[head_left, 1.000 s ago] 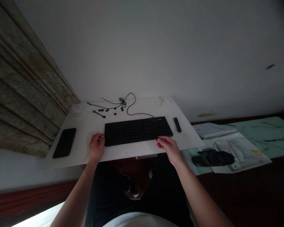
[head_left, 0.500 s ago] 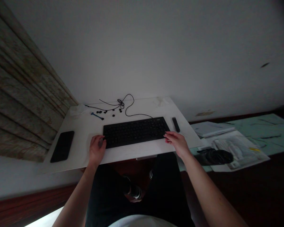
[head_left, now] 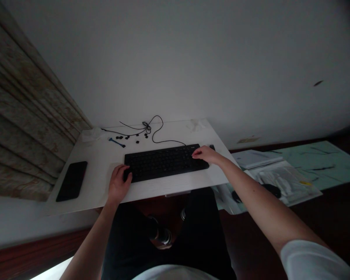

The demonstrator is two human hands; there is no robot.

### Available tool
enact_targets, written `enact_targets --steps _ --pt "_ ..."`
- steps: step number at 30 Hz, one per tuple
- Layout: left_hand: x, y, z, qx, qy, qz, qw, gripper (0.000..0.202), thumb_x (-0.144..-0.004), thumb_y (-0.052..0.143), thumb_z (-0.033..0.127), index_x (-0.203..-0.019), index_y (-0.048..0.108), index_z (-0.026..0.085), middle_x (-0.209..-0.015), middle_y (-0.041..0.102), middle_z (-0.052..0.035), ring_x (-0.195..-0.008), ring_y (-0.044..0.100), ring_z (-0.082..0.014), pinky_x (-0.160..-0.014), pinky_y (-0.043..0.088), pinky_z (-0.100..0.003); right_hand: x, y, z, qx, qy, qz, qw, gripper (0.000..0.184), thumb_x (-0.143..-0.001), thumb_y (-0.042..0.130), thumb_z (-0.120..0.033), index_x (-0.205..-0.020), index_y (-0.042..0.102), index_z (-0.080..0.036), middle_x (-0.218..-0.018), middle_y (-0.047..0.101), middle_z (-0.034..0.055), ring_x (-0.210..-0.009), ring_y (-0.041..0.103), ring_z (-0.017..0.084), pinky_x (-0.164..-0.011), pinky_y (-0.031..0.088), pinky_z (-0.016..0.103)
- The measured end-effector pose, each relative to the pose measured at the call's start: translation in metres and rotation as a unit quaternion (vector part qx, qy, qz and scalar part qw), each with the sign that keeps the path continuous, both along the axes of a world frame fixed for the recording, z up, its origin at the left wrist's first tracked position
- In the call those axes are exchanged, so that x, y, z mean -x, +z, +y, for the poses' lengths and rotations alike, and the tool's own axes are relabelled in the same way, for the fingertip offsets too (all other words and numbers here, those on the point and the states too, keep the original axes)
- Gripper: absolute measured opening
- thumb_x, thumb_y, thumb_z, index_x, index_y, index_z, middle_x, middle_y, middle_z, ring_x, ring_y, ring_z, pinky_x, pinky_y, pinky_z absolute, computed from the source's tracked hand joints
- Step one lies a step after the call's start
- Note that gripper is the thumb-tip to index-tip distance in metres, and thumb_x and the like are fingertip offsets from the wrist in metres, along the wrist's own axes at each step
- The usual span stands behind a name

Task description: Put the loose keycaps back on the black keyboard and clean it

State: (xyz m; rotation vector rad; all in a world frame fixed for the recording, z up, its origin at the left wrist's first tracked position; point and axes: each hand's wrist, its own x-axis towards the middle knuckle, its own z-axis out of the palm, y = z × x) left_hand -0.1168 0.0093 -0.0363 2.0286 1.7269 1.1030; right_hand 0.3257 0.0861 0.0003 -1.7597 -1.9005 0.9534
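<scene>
So your left hand [head_left: 118,184] sits curled against the near left corner of the black keyboard [head_left: 163,163], fingers touching its edge, though you can't tell from this view whether they grip it. Your right hand [head_left: 206,154] reaches over the keyboard's far right end, loose and open, with its fingertips [head_left: 194,154] resting on the keys and nothing grasped. The keyboard lies flat on the white bench [head_left: 96,190], near its front edge and roughly centred. Just past your right hand, a small black stick-shaped object [head_left: 212,147] is partly hidden by your fingers. A black cable [head_left: 160,134] runs from the keyboard's far edge to a tangled loop, and small black pieces [head_left: 128,137] lie scattered beside it, near a blue strip [head_left: 116,142] and a crumpled tissue [head_left: 91,135]. A black smartphone [head_left: 72,181] lies face up at the bench's left side, by a patterned curtain [head_left: 26,105]. Off the bench to the right, a plastic sleeve [head_left: 280,182] and a white booklet [head_left: 256,158] lie on a pale green sheet [head_left: 317,165].
</scene>
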Motion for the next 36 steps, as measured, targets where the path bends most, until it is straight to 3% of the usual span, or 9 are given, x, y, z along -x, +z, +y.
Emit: enact_targets --steps 7,16,21,28,33,36 --pt "0.002 -0.001 0.002 -0.008 -0.007 0.010 1.000 0.025 -0.090 0.056 0.032 -0.113 0.063 0.023 -0.120 0.062 -0.0103 -0.118 0.060 -0.0280 -0.110 0.047 -0.050 -0.002 0.004 0.007 0.050 0.039 -0.060 0.996 0.010 -0.077 0.074 -0.028 -0.079 0.081 -0.022 -0.083 0.079 0.0057 -0.080 0.071 0.023 -0.075 0.052 0.033" --pt "0.004 -0.005 0.003 -0.022 -0.008 -0.002 1.000 0.025 -0.091 0.056 0.034 -0.112 0.063 0.022 -0.118 0.063 -0.0103 -0.115 0.061 -0.0275 -0.108 0.048 -0.049 0.002 0.003 0.007 0.061 0.024 -0.032 0.997 0.007 -0.075 0.074 -0.027 -0.075 0.078 -0.022 -0.079 0.076 0.0045 -0.077 0.068 0.022 -0.074 0.050 0.033" --pt "0.002 -0.004 0.001 -0.023 -0.011 0.009 1.000 0.026 -0.090 0.057 0.032 -0.113 0.063 0.024 -0.119 0.063 -0.0096 -0.118 0.060 -0.0282 -0.109 0.047 -0.050 0.005 -0.003 0.013 0.052 -0.029 -0.045 0.997 0.017 -0.064 0.081 -0.022 -0.072 0.067 -0.020 -0.070 0.067 0.0013 -0.066 0.060 0.017 -0.061 0.045 0.028" --pt "0.002 -0.003 -0.001 -0.008 -0.011 -0.012 1.000 0.025 -0.091 0.056 0.035 -0.112 0.063 0.024 -0.120 0.062 -0.0097 -0.117 0.060 -0.0276 -0.108 0.048 -0.050 0.010 0.009 0.028 0.171 -0.031 -0.102 0.980 0.025 -0.068 0.081 -0.024 -0.065 0.056 -0.022 -0.053 0.052 -0.0034 -0.052 0.049 0.015 -0.053 0.035 0.028" --pt "0.003 -0.003 0.001 -0.004 -0.008 -0.009 1.000 0.025 -0.090 0.056 0.036 -0.110 0.064 0.024 -0.118 0.063 -0.0095 -0.117 0.060 -0.0280 -0.108 0.047 -0.051 0.014 0.012 0.035 0.112 0.015 -0.191 0.975 0.031 -0.059 0.084 -0.022 -0.056 0.054 -0.022 -0.053 0.051 -0.0030 -0.057 0.049 0.016 -0.055 0.031 0.030" --pt "0.004 -0.003 0.003 -0.005 -0.006 -0.007 1.000 0.024 -0.090 0.056 0.035 -0.110 0.064 0.024 -0.117 0.063 -0.0097 -0.116 0.061 -0.0278 -0.108 0.048 -0.051 0.010 0.012 0.029 0.079 0.009 -0.180 0.980 0.032 -0.058 0.085 -0.026 -0.055 0.053 -0.022 -0.053 0.051 -0.0032 -0.057 0.047 0.016 -0.055 0.029 0.030"
